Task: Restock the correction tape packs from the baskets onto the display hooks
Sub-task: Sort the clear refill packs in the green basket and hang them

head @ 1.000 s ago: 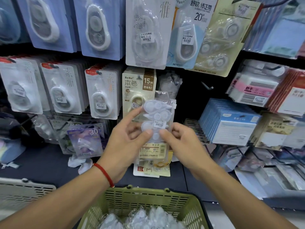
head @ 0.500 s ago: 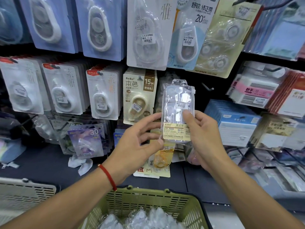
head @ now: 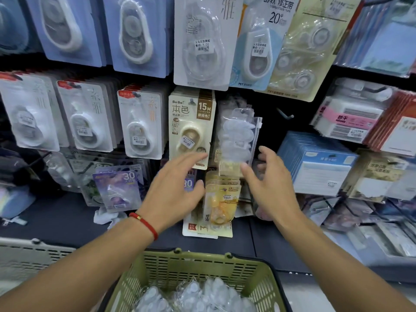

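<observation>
The clear pack [head: 239, 136] of correction tapes hangs upright on a hook [head: 244, 111] of the display, its long axis vertical, just right of the beige 15M card [head: 191, 128] and above a stack of yellow packs [head: 221, 199]. The right hand [head: 269, 185] sits just below and to the right of it, fingers spread and relaxed, fingertips close to the pack's lower edge; whether they touch it is unclear through the blur. The left hand [head: 177, 194] is lower and to the left, also spread wide and holding nothing, with a red cord at the wrist. This pack looks placed. More clear packs [head: 193, 296] lie below both hands in the green basket [head: 157, 266], so the next reach is likely straight down. The left hand is lower, so slightly nearer the basket.
</observation>
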Demonstrator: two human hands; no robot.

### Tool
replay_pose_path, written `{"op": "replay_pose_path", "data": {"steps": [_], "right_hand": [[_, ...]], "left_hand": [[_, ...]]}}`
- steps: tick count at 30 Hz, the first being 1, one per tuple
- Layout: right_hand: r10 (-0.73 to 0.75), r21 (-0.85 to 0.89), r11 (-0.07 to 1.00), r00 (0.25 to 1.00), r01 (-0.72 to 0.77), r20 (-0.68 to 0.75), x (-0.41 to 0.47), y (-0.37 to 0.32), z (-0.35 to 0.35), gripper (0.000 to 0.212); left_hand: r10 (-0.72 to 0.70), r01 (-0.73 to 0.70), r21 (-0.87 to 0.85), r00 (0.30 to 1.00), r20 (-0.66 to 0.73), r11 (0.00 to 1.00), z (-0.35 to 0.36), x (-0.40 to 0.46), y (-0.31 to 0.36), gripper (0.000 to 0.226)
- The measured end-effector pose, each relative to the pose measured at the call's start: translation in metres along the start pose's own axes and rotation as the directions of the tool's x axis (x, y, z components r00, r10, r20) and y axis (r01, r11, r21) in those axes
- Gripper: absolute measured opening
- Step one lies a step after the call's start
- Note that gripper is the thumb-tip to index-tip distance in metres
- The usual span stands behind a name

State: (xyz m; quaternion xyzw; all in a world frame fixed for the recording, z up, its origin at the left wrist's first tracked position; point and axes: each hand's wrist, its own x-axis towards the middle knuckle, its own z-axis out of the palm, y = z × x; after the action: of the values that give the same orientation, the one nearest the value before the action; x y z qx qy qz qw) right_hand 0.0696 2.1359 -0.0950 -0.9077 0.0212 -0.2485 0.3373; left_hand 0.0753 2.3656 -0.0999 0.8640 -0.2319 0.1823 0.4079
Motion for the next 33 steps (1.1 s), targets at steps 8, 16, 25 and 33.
{"op": "replay_pose_path", "data": {"steps": [8,16,25,33], "right_hand": [[-0.398,-0.5,0.736,0.89,0.455,0.224,0.056,0.002,0.045,0.063],[-0.198,-0.659,0.658,0.928,0.364,0.314,0.132,0.016,0.078,0.096],[-0.249,-0.432,0.851,0.954,0.299,0.17,0.089,0.024,0.06,0.063],[-0.156,-0.185,0.933,0.813,0.307,0.561,-0.064,0.057,0.053,0.02]], "left_hand": [[0.192,-0.196,0.461,0.98,0.055,0.865,0.001,0.025,-0.029,0.089],[0.205,-0.237,0.456,0.971,0.119,0.858,-0.003,0.023,-0.039,0.102],[0.201,-0.248,0.387,0.967,0.158,0.888,-0.012,-0.004,-0.051,0.088],[-0.102,-0.202,0.37,0.746,0.658,0.907,0.008,-0.118,-0.091,0.063]]}}
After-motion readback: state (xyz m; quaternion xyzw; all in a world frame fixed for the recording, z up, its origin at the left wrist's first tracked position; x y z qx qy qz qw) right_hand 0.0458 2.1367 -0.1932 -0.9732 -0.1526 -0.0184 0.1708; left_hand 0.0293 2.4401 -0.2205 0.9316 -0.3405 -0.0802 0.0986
